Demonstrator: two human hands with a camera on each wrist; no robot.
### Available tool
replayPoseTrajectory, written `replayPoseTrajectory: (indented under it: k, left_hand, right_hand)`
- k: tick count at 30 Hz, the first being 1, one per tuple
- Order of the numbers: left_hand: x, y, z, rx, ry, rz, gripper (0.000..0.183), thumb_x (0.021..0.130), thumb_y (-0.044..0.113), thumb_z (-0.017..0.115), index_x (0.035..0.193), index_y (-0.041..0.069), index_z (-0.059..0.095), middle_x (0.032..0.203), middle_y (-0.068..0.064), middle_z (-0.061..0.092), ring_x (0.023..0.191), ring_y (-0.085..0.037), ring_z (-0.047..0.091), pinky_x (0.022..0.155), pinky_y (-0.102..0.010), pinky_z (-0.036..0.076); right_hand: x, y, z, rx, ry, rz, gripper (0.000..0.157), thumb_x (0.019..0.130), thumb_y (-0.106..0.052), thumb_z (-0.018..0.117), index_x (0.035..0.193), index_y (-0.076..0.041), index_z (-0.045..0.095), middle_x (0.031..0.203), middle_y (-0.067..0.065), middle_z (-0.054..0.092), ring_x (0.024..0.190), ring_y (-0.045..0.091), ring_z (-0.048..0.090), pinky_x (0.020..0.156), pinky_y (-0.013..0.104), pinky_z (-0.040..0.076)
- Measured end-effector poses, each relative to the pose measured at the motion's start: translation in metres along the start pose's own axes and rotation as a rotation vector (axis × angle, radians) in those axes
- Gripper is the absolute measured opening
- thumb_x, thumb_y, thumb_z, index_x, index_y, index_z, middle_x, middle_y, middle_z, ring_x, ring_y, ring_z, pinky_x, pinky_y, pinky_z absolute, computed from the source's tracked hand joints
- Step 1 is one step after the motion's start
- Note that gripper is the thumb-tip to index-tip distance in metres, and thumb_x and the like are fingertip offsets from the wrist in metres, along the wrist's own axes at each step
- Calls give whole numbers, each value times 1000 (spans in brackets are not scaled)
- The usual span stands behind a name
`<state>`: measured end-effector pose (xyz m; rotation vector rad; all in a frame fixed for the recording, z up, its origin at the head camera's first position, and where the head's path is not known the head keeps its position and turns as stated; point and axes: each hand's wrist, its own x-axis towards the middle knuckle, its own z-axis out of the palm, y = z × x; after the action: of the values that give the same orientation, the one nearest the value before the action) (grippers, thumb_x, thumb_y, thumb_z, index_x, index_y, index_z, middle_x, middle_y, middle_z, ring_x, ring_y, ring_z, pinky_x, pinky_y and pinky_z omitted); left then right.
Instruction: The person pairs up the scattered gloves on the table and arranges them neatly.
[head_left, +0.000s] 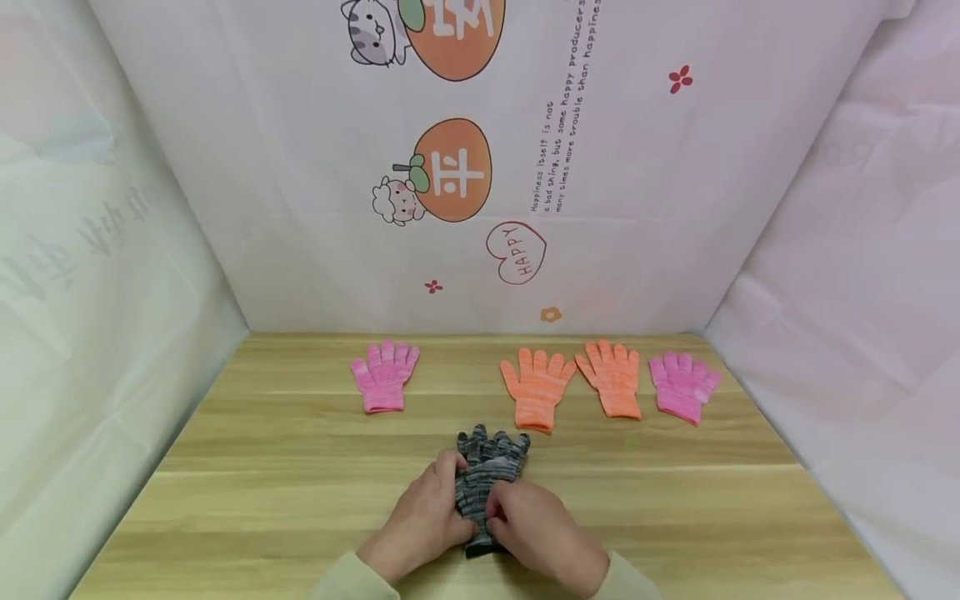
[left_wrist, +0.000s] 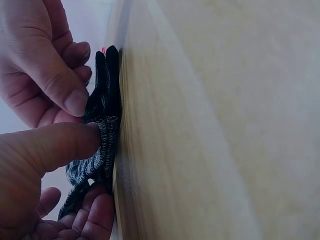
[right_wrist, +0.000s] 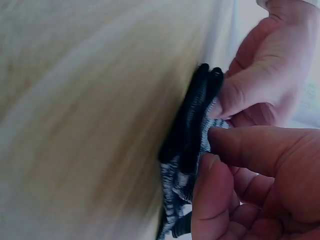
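Two dark grey, striped knit gloves (head_left: 491, 475) lie stacked, fingers pointing away from me and black cuffs near me. In the right wrist view the two black cuffs (right_wrist: 192, 110) show one over the other. My left hand (head_left: 427, 512) grips the left side of the stack, its thumb (left_wrist: 75, 142) on top and its fingertips (left_wrist: 100, 215) at the glove's edge. With thumb and curled forefinger, my right hand (head_left: 536, 525) pinches the knit near the cuff. In the right wrist view, its fingertips (right_wrist: 215, 175) meet at the upper glove.
Toward the back of the wooden table (head_left: 300, 467) a pink glove (head_left: 385, 379) lies at left. Two orange gloves (head_left: 537, 387) and another pink glove (head_left: 682, 387) are spread at right. A white printed sheet (head_left: 337, 267) hangs behind the table, with pale sheets at both sides.
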<state>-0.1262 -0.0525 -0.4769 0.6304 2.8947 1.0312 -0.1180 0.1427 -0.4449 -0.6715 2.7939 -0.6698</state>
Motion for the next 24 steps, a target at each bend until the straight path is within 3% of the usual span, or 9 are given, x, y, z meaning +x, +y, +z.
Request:
replayPoseTrajectory:
  k: [8, 16, 24]
  left_hand:
    - [1, -2, 1, -38, -20, -34, 80, 66, 17, 89, 132, 8, 43, 113, -18, 67, 100, -27, 66, 86, -44, 56]
    - [6, -9, -8, -179, -23, -61, 79, 78, 16, 85, 138, 3, 35, 72, 2, 60, 62, -7, 54, 63, -28, 47]
    - [16, -16, -13, -163, 48, -100, 66, 86, 10, 77, 138, 2, 38, 81, 0, 56, 64, -11, 49, 60, -29, 42]
  right_hand:
    - [4, 4, 10, -29, -50, 40, 15, 92, -15, 73, 81, -21, 65, 74, -12, 56, 65, 5, 48, 63, 26, 46]
    - [7, 4, 10, -37, -54, 48, 14, 93, -15, 74, 82, -20, 65, 74, -12, 58, 66, 4, 49, 64, 27, 47]
    - [7, 2, 8, -58, -52, 59, 15, 93, -15, 74, 83, -20, 65, 75, -11, 58, 67, 4, 50, 64, 27, 47]
